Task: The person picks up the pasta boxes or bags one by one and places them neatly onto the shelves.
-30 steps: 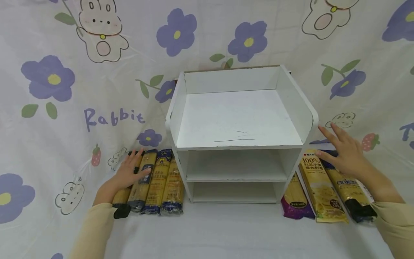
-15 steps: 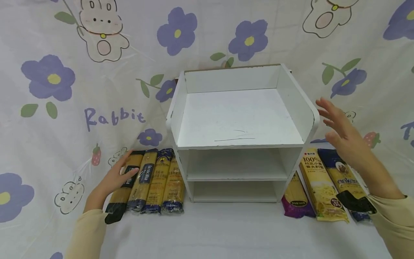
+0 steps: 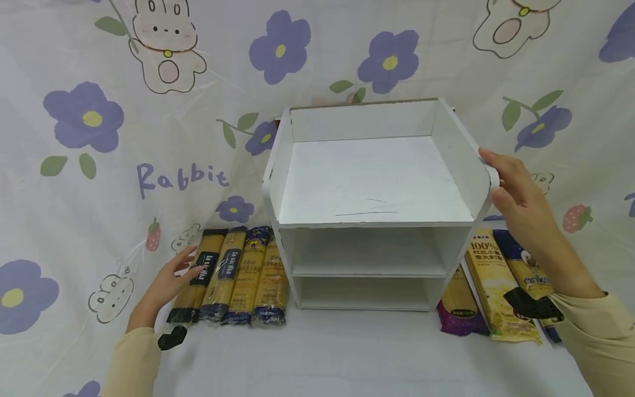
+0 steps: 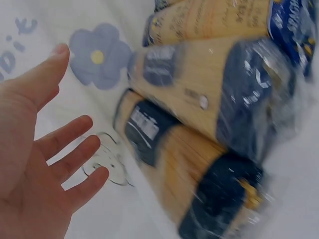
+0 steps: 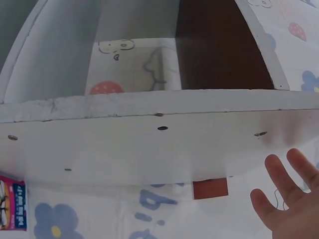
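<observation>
A white shelf unit (image 3: 372, 182) with a railed top and two lower compartments stands in the middle of the head view. Beside its right side panel is my right hand (image 3: 529, 212), fingertips right at the panel's upper edge. In the right wrist view the fingers of that hand (image 5: 294, 199) are spread next to the panel (image 5: 119, 149). My left hand (image 3: 166, 286) is by the leftmost spaghetti pack (image 3: 190, 298), which has a dark "la sicilia" label. The left wrist view shows this hand (image 4: 35, 169) with fingers extended, holding nothing, and the pack (image 4: 174, 159) beyond them.
More spaghetti packs (image 3: 248, 281) lie side by side left of the shelf. On its right are a purple-ended pack (image 3: 461, 309), a yellow pack (image 3: 496, 275) and a blue-topped pack (image 3: 531, 275). A printed cloth (image 3: 317, 77) with flowers and rabbits hangs behind.
My right hand has risen from above the right-hand packs and come left to the shelf's side panel. My left hand has drawn back left and down from the pasta packs.
</observation>
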A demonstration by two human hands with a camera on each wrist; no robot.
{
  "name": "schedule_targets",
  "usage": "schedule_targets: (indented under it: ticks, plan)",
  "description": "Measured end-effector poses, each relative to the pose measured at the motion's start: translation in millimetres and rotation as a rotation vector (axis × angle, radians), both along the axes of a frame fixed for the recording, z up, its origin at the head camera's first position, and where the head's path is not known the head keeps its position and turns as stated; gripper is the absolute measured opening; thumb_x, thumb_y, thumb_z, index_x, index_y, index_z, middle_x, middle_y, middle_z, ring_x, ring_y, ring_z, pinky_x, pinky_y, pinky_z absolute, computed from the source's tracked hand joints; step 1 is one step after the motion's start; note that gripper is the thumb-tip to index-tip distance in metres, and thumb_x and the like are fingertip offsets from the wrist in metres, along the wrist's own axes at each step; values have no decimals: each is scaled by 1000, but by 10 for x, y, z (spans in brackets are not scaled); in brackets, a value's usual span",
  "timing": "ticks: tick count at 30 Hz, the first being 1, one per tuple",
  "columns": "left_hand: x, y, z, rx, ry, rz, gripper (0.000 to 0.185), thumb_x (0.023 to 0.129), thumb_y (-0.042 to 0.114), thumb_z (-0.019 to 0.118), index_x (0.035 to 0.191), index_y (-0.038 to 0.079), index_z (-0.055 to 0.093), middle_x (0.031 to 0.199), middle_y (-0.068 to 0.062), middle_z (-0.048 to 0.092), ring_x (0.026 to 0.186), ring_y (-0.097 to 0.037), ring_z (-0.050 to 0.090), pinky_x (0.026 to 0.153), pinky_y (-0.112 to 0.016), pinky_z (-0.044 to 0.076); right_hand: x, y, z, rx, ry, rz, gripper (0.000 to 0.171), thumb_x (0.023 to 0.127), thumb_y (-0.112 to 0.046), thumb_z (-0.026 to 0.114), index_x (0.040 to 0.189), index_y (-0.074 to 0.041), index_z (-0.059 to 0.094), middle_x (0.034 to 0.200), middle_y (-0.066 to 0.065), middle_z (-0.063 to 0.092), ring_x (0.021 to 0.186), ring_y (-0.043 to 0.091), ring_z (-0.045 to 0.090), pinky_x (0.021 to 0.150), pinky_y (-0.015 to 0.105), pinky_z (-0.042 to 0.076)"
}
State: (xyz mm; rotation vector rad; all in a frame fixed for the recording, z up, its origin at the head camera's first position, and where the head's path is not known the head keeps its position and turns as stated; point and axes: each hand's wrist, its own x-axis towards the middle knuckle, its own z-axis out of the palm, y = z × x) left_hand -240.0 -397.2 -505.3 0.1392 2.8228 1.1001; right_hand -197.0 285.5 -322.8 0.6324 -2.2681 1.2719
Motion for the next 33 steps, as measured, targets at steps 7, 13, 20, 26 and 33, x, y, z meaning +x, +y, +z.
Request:
schedule_targets:
  ticks: [7,13,20,26,33]
  plan:
    - [-51,-131,-299,-7,-27,9,71,100,39,57,157,9,26,159,-30,25,137,-59,34,108,-70,33,-35,-15,-43,12,63,-14,47,104,-6,42,151,-12,40,146,-18,43,125,-4,46,93,3,40]
    - [-43,-229,-554,-35,-28,48,74,97,36,63,156,8,28,158,-31,24,138,-58,29,110,-72,29,-50,-32,-73,-24,51,19,49,104,-6,43,152,-12,38,146,-12,45,125,-2,49,91,2,42]
    - [-20,-304,-663,-31,-58,69,78,95,36,66,157,12,24,159,-34,19,139,-62,27,109,-72,29,-61,-35,-86,-49,44,30,48,104,-7,42,152,-11,38,146,-9,44,125,1,49,92,4,43]
    - [-13,-360,-710,-73,-110,62,81,94,37,67,157,9,25,153,-36,30,130,-59,42,104,-68,40,-51,-40,-82,-42,31,12,48,104,-6,41,152,-10,37,146,-12,43,127,0,47,93,3,42]
    - [-10,-342,-673,-99,-182,78,80,92,37,70,155,8,30,150,-36,35,130,-57,42,103,-66,41,-53,-49,-98,-34,41,10,47,105,-8,42,152,-11,38,145,-12,44,125,-1,48,93,3,42]
